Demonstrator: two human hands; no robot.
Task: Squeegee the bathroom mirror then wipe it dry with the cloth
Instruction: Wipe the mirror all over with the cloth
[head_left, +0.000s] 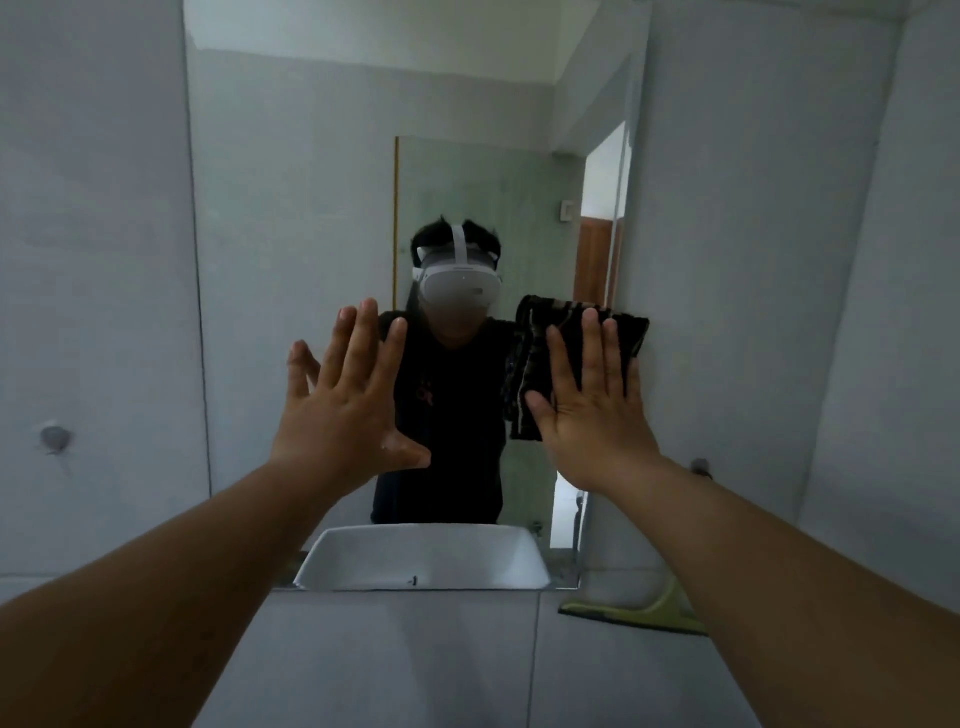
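Observation:
The bathroom mirror (291, 208) fills the wall ahead, frameless, with a person in a headset reflected in it. My right hand (587, 395) lies flat, fingers spread, pressing a dark patterned cloth (535, 332) against the glass near the mirror's right edge. My left hand (348, 400) is raised with fingers spread at the mirror's middle, holding nothing; whether it touches the glass I cannot tell. A yellow-green squeegee (623, 610) lies below the mirror's lower right corner, partly hidden by my right forearm.
A white basin (421, 558) appears reflected at the mirror's bottom edge. Grey tiled walls (93, 260) flank the mirror on both sides. A small round wall fitting (53, 438) sits at the left. The reflection shows a glass shower panel and a doorway.

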